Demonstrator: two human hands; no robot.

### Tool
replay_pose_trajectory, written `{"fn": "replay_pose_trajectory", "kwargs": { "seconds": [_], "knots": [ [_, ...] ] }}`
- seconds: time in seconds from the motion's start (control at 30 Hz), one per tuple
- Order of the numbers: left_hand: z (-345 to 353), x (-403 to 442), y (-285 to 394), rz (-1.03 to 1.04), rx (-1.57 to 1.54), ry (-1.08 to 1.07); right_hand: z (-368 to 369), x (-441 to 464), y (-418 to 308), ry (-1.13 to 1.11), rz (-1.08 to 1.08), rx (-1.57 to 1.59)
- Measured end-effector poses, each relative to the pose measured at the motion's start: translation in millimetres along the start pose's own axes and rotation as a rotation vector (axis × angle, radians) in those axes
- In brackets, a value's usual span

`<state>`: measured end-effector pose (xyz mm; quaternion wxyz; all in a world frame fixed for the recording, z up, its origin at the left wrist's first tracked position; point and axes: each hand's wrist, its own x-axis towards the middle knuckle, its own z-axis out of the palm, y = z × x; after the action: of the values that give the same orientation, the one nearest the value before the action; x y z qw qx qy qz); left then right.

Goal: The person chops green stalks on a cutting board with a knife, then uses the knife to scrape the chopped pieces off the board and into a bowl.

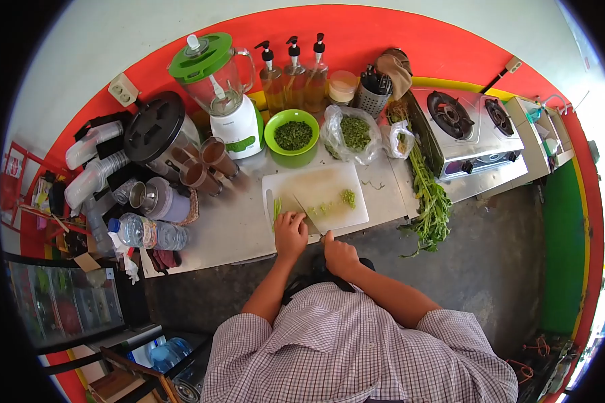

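My left hand (291, 234) is closed over a few thin green stalks (277, 209) at the left side of the white cutting board (302, 181). In my right hand (341, 255) is the handle of a knife (308, 212). Its blade slants up and left over the board, just beside my left fingers. Small chopped green pieces (347, 197) lie in a little heap on the board's right, with a scattered trail leading toward the blade. Behind the board stand a green bowl (292, 157) of chopped greens and a clear plastic bag (335, 131) of chopped greens.
A blender (238, 127), several pump bottles (294, 84) and a utensil holder (372, 101) line the back. Left are brown drinks in cups (200, 177) and a water bottle (153, 232). Leafy stalks (430, 201) hang over the front edge beside a gas stove (474, 127).
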<state>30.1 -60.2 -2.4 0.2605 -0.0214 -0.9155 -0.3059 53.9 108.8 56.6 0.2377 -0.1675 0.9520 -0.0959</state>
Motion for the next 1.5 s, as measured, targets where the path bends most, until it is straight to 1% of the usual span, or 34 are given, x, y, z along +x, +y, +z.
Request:
{"fn": "replay_pose_trajectory", "kwargs": {
  "seconds": [0.1, 0.17, 0.2, 0.27, 0.33, 0.43, 0.5, 0.63, 0.7, 0.8, 0.93, 1.03, 1.17, 1.33, 1.37, 1.43, 1.5],
  "knots": [
    [-1, 0, 2, -0.011, 0.020, -0.008, 4, 4, 6, 0.037, -0.019, -0.002],
    [0, 0, 2, -0.008, 0.010, -0.009, 11, 3, 5, 0.060, 0.055, -0.003],
    [-1, -3, 1, -0.003, 0.006, -0.011, 13, 1, 9, 0.055, 0.054, -0.001],
    [-3, -5, 2, -0.002, -0.003, -0.018, 7, 1, 23, 0.118, 0.103, -0.022],
    [-6, -2, 4, 0.008, -0.020, -0.017, -4, 2, 34, 0.126, 0.132, -0.008],
    [-7, -3, 13, 0.026, -0.035, -0.089, -12, 1, 48, 0.096, 0.210, -0.035],
    [-7, -4, 18, 0.080, 0.034, -0.120, -14, 0, 54, 0.088, 0.236, -0.021],
    [-1, 0, 19, 0.104, 0.026, -0.149, -21, -3, 53, 0.165, 0.230, 0.034],
    [2, 7, 13, 0.185, 0.001, -0.184, -26, -5, 47, 0.226, 0.240, 0.197],
    [6, 11, 9, 0.151, -0.047, -0.150, -15, -3, 48, 0.241, 0.163, 0.232],
    [6, 10, 10, 0.151, -0.038, -0.143, -13, -6, 37, 0.245, 0.125, 0.285],
    [5, 11, 10, 0.147, -0.051, -0.140, -3, -3, 33, 0.203, 0.094, 0.363],
    [4, 10, 10, 0.149, -0.051, -0.154, 4, 5, 33, 0.160, 0.071, 0.356],
    [4, 10, 8, 0.148, -0.039, -0.171, -24, -11, 26, 0.079, 0.121, 0.197],
    [4, 10, 8, 0.143, -0.044, -0.170, -23, -12, 25, 0.080, 0.122, 0.200],
    [5, 11, 7, 0.140, -0.050, -0.168, -19, -17, 25, -0.007, 0.169, 0.122],
    [5, 11, 8, 0.133, -0.042, -0.181, -10, -11, 25, -0.003, 0.172, 0.129]
  ]
}}
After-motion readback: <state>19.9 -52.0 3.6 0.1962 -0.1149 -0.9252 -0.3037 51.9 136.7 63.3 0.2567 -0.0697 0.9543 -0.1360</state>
